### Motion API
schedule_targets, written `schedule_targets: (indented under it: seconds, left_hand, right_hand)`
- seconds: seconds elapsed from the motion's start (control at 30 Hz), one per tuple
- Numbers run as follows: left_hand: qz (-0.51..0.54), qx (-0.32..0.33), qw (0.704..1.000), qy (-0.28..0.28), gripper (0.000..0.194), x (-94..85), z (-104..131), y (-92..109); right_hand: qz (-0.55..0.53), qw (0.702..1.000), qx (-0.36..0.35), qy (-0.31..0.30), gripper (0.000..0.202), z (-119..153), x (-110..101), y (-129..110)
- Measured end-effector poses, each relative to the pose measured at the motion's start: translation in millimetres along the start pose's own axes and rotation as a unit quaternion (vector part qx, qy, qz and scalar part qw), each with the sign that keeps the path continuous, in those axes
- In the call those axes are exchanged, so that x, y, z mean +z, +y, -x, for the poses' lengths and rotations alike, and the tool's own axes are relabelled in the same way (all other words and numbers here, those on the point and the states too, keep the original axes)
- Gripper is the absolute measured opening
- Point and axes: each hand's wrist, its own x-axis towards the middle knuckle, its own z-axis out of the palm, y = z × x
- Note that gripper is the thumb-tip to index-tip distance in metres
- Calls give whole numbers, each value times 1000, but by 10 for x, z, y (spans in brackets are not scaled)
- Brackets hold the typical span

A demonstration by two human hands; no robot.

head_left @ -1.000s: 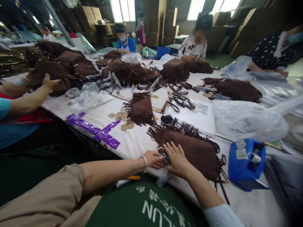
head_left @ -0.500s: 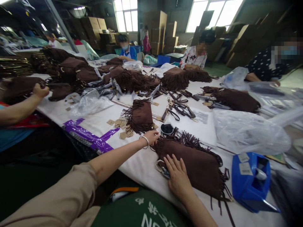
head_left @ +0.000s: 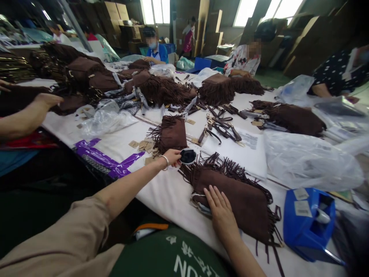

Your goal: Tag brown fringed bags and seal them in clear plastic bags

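Observation:
My left hand (head_left: 173,157) grips the rim of a small round white dish (head_left: 195,161) with black stuff inside that I cannot make out. The dish is just past the near left corner of a brown fringed bag (head_left: 236,198). On that bag, my right hand (head_left: 220,204) lies flat with its fingers stretched out, near the bag's left end. Pale and bluish material (head_left: 201,204) shows at the bag's opening beside the fingertips. A smaller fringed brown piece (head_left: 173,132) rests beyond my left hand, with several tan tags (head_left: 146,145) by it.
A blue tape dispenser (head_left: 305,223) stands on the right. Brown straps with clasps (head_left: 220,129) and a clear plastic bag (head_left: 311,159) lie farther back. Purple tape (head_left: 111,159) marks the table's left edge. Brown bags (head_left: 164,90) are heaped behind. Co-workers sit around; one person's arm (head_left: 29,115) is at left.
My left hand has taken hold of the small dish and drawn it left, toward me. My right hand stays flat on the bag. The co-worker's arm at left has shifted.

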Motion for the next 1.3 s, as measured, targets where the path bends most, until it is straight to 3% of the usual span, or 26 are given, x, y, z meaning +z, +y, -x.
schedule_targets:
  seconds: [0.2,0.27,0.33,0.4,0.47,0.5,0.53,0.57,0.63,0.7,0.77,0.83,0.97,1.23,1.3]
  left_hand:
    - [-23,-107,991,77,37,-1090,668,-682]
    - [-34,-138,983,116,39,-1303,785,-805]
    - [-47,-156,975,152,43,-1371,869,-843]
    - [-50,-136,969,200,47,-1236,954,-810]
    - [1,-81,974,212,47,-861,1053,-734]
    - [61,-56,980,180,47,-593,1101,-689]
    - [150,-62,984,77,53,-290,1139,-643]
    - [238,-89,967,-36,60,29,1162,-595]
    - [384,-95,905,-155,61,624,1140,-499]
    - [495,-79,848,-171,55,1059,1019,-398]
    - [555,-89,814,-148,44,1295,824,-300]
    - [575,-107,802,-121,34,1381,603,-219]
    - [605,-114,786,-60,20,1378,284,-133]
    - [710,-57,702,4,32,1221,264,-138]
    - [654,14,755,36,37,1222,317,-141]
  right_hand:
    - [-8,999,-24,22,68,-16,51,67]
    - [-14,999,-22,29,68,-27,62,60]
    - [-25,999,-16,37,68,-32,68,39]
    - [-40,998,-6,46,70,-38,62,9]
    - [-60,997,12,55,73,-49,41,-26]
    - [-70,996,23,60,75,-57,24,-42]
    - [-80,994,33,64,77,-65,3,-56]
    - [-89,993,41,69,79,-72,-19,-68]
    - [-106,990,48,75,81,-78,-63,-84]
    - [-118,989,44,73,81,-70,-96,-99]
    - [-126,989,39,68,80,-50,-110,-120]
    - [-130,989,37,63,80,-24,-108,-150]
    - [-134,989,30,52,81,18,-81,-207]
    - [-126,991,2,41,78,39,-15,-222]
    - [-124,992,-8,39,78,41,34,-234]
